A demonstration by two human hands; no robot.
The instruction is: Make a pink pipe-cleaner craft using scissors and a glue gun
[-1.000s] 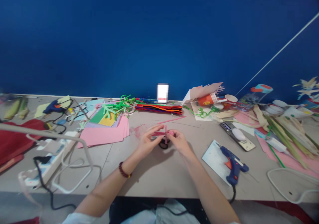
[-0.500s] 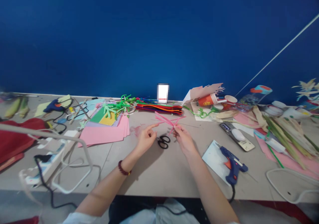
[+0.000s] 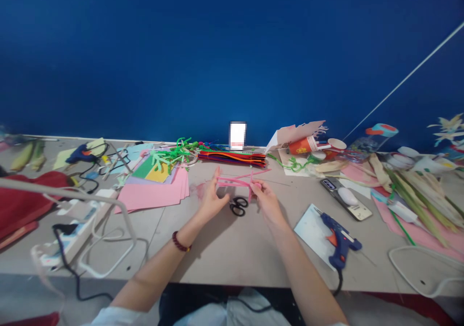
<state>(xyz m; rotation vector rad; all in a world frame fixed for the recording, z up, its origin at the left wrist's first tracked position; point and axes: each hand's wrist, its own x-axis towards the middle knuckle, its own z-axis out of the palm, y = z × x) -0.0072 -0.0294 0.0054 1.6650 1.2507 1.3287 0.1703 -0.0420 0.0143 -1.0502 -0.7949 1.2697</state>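
Pink pipe cleaners (image 3: 234,182) now stretch between my hands, just above the bench (image 3: 217,253), in a flat, ladder-like frame of long pieces with a short upright piece near my right hand. A moment ago they crossed in a loose X; now they are drawn out sideways and held level, with the bends showing clearly.

My right hand (image 3: 266,200) is nearly closed, pinching the frame's right end between thumb and fingers. My left hand (image 3: 213,195) is more open, its fingers raised and spread behind the frame's left end. I cannot tell whether it grips the pink piece or only steadies it.

Black-handled scissors (image 3: 238,206) lie on the bench just below the frame, between my hands, and neither hand touches them. A bead bracelet (image 3: 180,242) circles my left wrist. Beyond my left hand lies a stack of pink paper (image 3: 152,195), with green pipe cleaners (image 3: 170,154) and a bundle of multicoloured pipe cleaners (image 3: 232,159) farther back. To my right are a blue glue gun (image 3: 339,239) and a phone (image 3: 344,198).
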